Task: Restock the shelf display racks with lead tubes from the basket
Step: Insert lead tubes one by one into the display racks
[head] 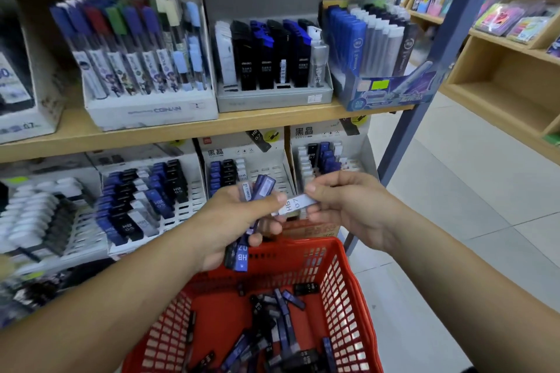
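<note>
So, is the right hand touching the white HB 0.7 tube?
Touching. The head view shows the right hand pinching the white HB 0.7 tube between thumb and fingers. The left hand holds blue lead tubes.

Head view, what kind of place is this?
Likely a stationery shop: cardboard display racks of lead tubes on a wooden shelf, a red basket of loose tubes, packaged goods on shelving beyond.

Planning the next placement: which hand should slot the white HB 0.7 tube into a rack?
Right. The right hand pinches the white tube in front of the lower right rack; the left hand grips a bundle of blue tubes.
</note>
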`<state>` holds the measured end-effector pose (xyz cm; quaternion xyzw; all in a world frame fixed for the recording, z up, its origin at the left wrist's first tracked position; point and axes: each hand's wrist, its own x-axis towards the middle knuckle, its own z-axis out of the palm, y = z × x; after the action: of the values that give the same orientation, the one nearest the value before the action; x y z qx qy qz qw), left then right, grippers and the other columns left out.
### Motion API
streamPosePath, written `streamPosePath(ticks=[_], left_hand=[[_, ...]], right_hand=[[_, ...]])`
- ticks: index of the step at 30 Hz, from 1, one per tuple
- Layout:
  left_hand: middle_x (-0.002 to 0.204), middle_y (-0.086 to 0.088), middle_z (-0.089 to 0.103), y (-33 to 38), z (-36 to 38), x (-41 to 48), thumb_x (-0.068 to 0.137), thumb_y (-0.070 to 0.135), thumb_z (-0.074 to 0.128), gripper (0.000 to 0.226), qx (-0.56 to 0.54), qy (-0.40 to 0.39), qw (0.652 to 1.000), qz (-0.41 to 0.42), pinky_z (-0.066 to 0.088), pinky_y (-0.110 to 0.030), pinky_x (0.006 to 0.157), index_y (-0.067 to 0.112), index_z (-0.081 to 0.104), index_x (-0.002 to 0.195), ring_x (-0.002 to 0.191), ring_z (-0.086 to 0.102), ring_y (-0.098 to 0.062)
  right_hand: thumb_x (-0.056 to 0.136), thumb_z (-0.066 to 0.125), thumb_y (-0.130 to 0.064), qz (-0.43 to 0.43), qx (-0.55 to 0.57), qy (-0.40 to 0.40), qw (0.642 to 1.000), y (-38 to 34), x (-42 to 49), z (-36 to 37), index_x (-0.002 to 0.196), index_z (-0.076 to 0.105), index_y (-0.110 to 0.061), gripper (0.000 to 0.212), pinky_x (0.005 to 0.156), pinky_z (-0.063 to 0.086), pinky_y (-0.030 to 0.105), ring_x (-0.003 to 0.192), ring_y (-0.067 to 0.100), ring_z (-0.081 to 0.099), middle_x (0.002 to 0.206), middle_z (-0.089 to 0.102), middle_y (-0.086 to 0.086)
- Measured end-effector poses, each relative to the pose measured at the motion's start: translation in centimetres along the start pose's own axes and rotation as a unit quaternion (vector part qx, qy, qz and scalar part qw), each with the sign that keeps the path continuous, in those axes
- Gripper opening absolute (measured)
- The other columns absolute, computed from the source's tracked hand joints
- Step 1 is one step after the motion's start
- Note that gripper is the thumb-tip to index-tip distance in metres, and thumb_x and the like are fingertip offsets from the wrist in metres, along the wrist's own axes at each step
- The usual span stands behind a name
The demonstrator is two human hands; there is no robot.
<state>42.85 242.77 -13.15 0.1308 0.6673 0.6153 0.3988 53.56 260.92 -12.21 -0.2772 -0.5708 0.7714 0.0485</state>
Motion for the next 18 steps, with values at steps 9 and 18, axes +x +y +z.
streamPosePath(ticks=[9,18], left_hand=[[0.08,-0.014,0.073,-0.1,-0.7,1.2,0.084,0.005,0.082,0.029,-0.003,0.047,0.998,0.03,0.043,-0.024,0.047,0.004,0.069,0.111,0.069,0.066,-0.02],[0.089,-0.019,0.078,-0.1,-2.2,2.2,0.088,0.003,0.078,0.023,-0.016,0.132,0.99,0.037,0.049,-0.026,0.052,0.001,0.066,0.108,0.079,0.076,-0.023]], right_hand=[[0.068,0.085,-0.008,0.04,-0.078,-0.081,0.993,0.6,0.9,-1.5,0.109,0.06,-0.002,0.048,0.057,0.06,0.032,0.065,0.025,0.069,0.077,0.067,0.014],[0.094,0.071,-0.006,0.045,-0.183,-0.117,0.975,1.1,1.4,-3.8,0.114,0.074,-0.008,0.021,0.072,0.057,0.032,0.086,0.019,0.071,0.097,0.068,0.013]])
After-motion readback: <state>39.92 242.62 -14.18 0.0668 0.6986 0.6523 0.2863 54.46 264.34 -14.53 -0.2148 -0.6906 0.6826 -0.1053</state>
